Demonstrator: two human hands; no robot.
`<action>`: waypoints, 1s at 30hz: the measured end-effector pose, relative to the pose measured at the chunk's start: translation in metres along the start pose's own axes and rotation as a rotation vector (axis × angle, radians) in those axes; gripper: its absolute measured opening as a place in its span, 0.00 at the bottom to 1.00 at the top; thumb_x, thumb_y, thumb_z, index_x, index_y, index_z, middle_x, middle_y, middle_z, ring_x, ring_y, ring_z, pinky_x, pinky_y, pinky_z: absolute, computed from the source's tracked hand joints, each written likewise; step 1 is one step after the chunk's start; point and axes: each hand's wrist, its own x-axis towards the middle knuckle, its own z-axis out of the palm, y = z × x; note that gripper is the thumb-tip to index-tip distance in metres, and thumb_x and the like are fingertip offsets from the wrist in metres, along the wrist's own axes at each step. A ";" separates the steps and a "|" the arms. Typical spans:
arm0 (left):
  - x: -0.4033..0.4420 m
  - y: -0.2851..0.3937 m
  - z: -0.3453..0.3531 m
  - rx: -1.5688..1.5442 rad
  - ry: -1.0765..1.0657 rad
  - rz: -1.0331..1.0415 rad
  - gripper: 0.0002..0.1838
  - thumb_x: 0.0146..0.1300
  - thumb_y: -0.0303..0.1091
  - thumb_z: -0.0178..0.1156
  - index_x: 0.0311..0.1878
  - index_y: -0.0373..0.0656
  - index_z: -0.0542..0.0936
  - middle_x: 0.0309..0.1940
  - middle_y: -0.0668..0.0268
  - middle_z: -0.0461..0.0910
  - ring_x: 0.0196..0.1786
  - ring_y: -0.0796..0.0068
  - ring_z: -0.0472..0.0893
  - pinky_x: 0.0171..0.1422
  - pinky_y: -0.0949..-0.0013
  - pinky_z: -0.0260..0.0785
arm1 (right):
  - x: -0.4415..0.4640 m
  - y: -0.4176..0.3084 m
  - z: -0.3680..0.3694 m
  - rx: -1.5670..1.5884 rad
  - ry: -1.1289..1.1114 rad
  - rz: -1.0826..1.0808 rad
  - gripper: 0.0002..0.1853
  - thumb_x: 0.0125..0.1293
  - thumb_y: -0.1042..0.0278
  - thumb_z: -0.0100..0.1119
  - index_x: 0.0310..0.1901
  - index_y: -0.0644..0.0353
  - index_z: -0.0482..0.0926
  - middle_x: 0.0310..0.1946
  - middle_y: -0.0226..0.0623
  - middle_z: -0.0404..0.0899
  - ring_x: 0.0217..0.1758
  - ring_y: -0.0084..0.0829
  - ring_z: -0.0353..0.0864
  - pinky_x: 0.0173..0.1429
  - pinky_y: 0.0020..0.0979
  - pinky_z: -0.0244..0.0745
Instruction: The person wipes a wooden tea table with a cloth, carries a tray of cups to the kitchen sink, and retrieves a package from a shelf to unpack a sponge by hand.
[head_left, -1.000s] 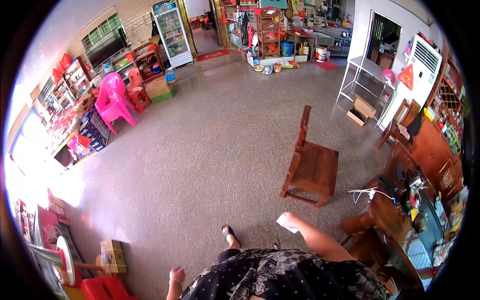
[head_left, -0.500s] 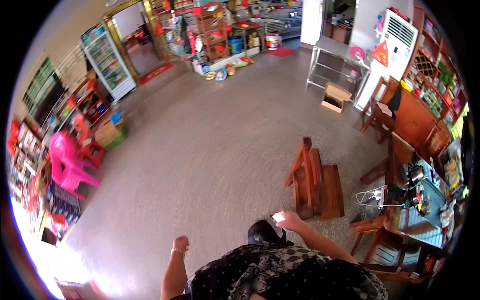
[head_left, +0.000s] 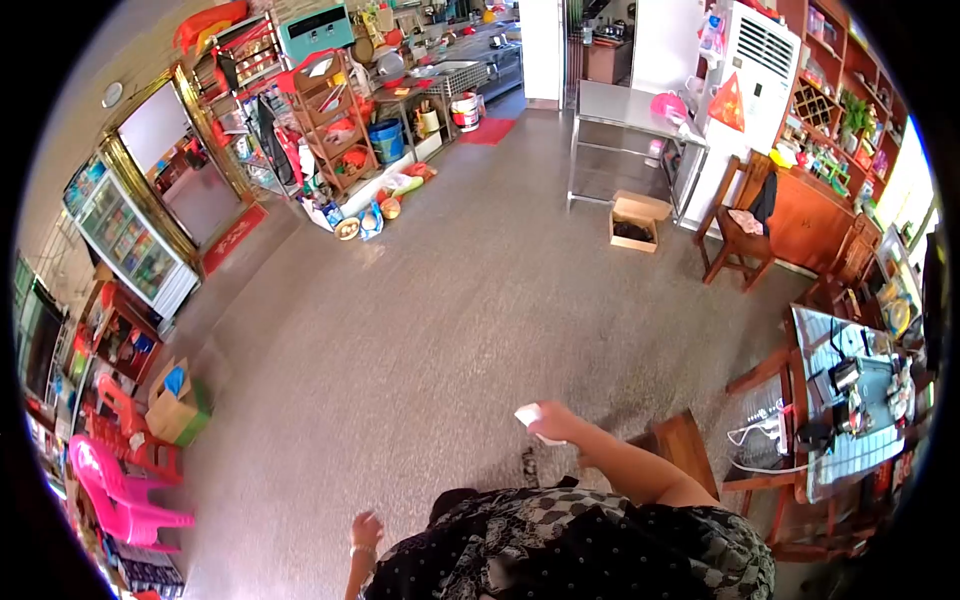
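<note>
My right hand (head_left: 560, 425) is closed around a small white object (head_left: 527, 413), held out in front of my body above the floor; its exact kind is too small to make out. Lower left, my left hand (head_left: 367, 529) hangs near my side with a light band at the wrist. Its fingers look curled in, and nothing shows in them. A brown wooden chair (head_left: 685, 450) stands just beyond my right forearm, partly hidden by it.
To the right is a glass-topped table (head_left: 835, 480) with kettles and a white cable. Ahead stand a metal table (head_left: 630, 105), an open cardboard box (head_left: 640, 215) and a wooden shelf rack (head_left: 325, 120). At left are a pink plastic chair (head_left: 110, 490), a carton (head_left: 180, 405) and a glass-door fridge (head_left: 125, 235).
I have moved forward across the floor; the metal table and rack look nearer. The wooden chair has slipped back beside my right arm. My right hand has risen slightly, still holding the white object.
</note>
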 end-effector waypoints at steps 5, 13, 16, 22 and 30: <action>0.041 -0.029 -0.079 1.325 0.225 0.258 0.10 0.58 0.45 0.57 0.34 0.50 0.78 0.26 0.65 0.77 0.28 0.67 0.77 0.29 0.59 0.70 | 0.175 0.001 -0.041 -0.093 0.099 0.070 0.22 0.51 0.56 0.62 0.44 0.64 0.79 0.38 0.52 0.82 0.42 0.52 0.81 0.45 0.46 0.76; 0.409 0.164 -0.247 1.309 -0.060 0.032 0.10 0.61 0.36 0.51 0.37 0.44 0.81 0.31 0.57 0.81 0.35 0.59 0.82 0.36 0.54 0.74 | 0.238 0.207 -0.033 -0.615 -0.451 0.528 0.20 0.52 0.54 0.59 0.49 0.42 0.81 0.46 0.40 0.81 0.50 0.45 0.80 0.53 0.40 0.75; 0.557 0.322 -0.261 1.323 0.003 0.309 0.10 0.60 0.33 0.52 0.36 0.43 0.83 0.37 0.54 0.83 0.43 0.55 0.82 0.46 0.53 0.75 | 0.223 0.266 -0.005 -0.177 -0.185 0.733 0.20 0.54 0.49 0.60 0.47 0.45 0.81 0.45 0.36 0.82 0.47 0.38 0.81 0.49 0.40 0.75; 0.756 0.544 -0.190 0.326 0.195 0.213 0.12 0.59 0.39 0.57 0.41 0.44 0.82 0.42 0.57 0.82 0.46 0.56 0.81 0.50 0.57 0.73 | 0.293 0.247 -0.067 -0.066 -0.336 0.846 0.22 0.59 0.50 0.55 0.49 0.54 0.79 0.43 0.40 0.82 0.45 0.39 0.80 0.48 0.41 0.75; 0.909 0.617 -0.203 0.214 -0.488 0.131 0.17 0.61 0.42 0.60 0.50 0.45 0.80 0.41 0.61 0.83 0.42 0.68 0.81 0.45 0.62 0.73 | 0.622 0.225 -0.301 -0.079 -0.069 0.928 0.30 0.58 0.51 0.61 0.57 0.62 0.72 0.53 0.50 0.76 0.57 0.48 0.76 0.59 0.43 0.72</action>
